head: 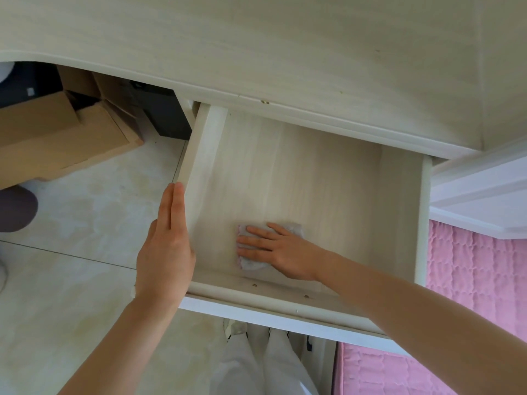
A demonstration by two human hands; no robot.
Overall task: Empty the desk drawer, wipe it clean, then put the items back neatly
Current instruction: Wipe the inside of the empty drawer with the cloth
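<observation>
Inside pulled-out pale wood drawer [399,195]: right hand [281,252], fingers flat, presses small grey cloth [251,263] near front; left hand [165,246] flat, braces side wall. Work corners next

Matt pale wood-grain drawer [328,178]; soft grey cloth [251,262]

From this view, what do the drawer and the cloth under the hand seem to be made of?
Drawer: apparently pale wood-grain board, perhaps laminate, with a matte finish; fine lengthwise streaks show on the bottom, and small screws sit in the front panel. Cloth: soft greyish fabric or thick paper wipe, crumpled at its edges under the flat right hand; which one cannot be told.
</observation>
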